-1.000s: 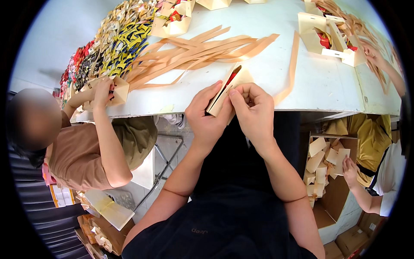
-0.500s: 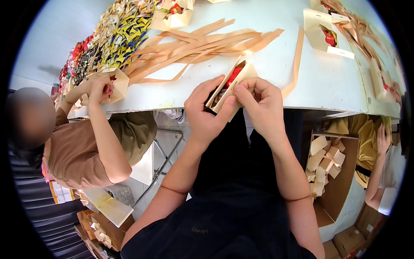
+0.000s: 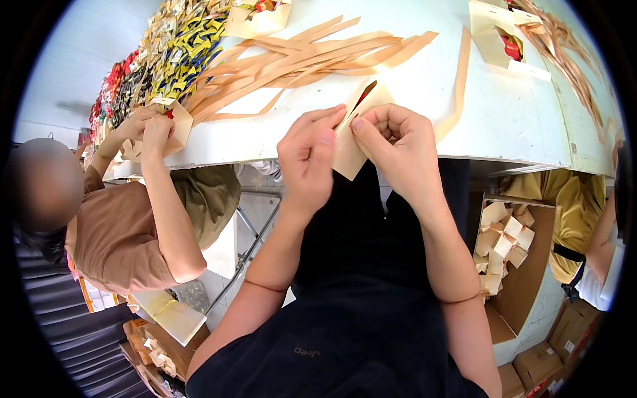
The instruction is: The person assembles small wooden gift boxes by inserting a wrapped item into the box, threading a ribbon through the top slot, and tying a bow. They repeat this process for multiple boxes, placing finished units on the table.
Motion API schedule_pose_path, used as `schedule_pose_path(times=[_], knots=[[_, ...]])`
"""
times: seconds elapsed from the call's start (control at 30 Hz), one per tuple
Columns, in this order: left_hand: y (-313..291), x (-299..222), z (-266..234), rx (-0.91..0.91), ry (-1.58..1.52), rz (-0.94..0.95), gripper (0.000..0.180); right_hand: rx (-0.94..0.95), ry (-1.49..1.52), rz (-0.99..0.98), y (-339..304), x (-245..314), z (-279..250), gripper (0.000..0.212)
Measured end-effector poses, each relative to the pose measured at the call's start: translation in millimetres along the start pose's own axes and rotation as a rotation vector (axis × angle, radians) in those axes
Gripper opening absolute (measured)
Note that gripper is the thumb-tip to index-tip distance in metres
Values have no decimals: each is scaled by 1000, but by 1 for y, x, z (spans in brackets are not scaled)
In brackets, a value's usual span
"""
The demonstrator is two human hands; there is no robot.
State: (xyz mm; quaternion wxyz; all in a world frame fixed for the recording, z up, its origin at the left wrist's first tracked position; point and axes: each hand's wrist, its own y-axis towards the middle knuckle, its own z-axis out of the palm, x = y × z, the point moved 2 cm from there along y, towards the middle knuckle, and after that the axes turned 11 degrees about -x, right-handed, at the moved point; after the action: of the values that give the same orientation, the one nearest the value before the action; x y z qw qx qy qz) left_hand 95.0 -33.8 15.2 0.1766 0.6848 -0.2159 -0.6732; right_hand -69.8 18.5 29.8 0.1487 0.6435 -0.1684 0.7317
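A: Where do we find the box?
B: We see the cream box tilted between 2 hands, at the near edge of the bench. Whether it touches the bench, we cannot tell.
A: And each grip?
B: The right hand pinches the box, its thumb pressed on the near face and its other fingers curled. The left hand lies along the box's left side with fingertips at the edge; we cannot tell whether that grip is closed on it.
A: Do we see inside?
B: Only through a narrow gap near the top, where something red shows.
A: What lies around it?
B: Beyond the box we have a loose bundle of tan ribbons, with 1 separate ribbon to its right. Past the bundle's left end we see a heap of yellow-and-blue packets.
A: Anyone beside us?
B: On the left, a co-worker in a brown shirt has both hands at another cream box. Low on the right we see a brown carton holding small cream boxes.
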Motion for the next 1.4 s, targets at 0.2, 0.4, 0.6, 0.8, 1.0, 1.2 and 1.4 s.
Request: schedule_pose_path(times=[0.2, 0.4, 0.6, 0.8, 1.0, 1.2, 1.4], knots=[[34, 1, -13, 231, 1, -148, 17, 32, 20, 58, 4, 5, -2, 17], [45, -2, -17, 322, -24, -247, 17, 1, 12, 77, 5, 6, -1, 18], [55, -7, -24, 431, 98, -172, 25, 14, 16, 67, 9, 3, 0, 20], [57, -8, -26, 432, 152, -173, 21, 12, -6, 20, 4, 2, -2, 20], [48, -26, -16, 330, 155, -193, 18, 0, -30, -19, 0, -2, -8, 18], [59, -44, -10, 519, 338, -32, 24, 2, 32, -99, 3, -6, -4, 20], [58, -31, -11, 561, 413, 99, 26, -65, -98, -236, 8, -7, -12, 26]])
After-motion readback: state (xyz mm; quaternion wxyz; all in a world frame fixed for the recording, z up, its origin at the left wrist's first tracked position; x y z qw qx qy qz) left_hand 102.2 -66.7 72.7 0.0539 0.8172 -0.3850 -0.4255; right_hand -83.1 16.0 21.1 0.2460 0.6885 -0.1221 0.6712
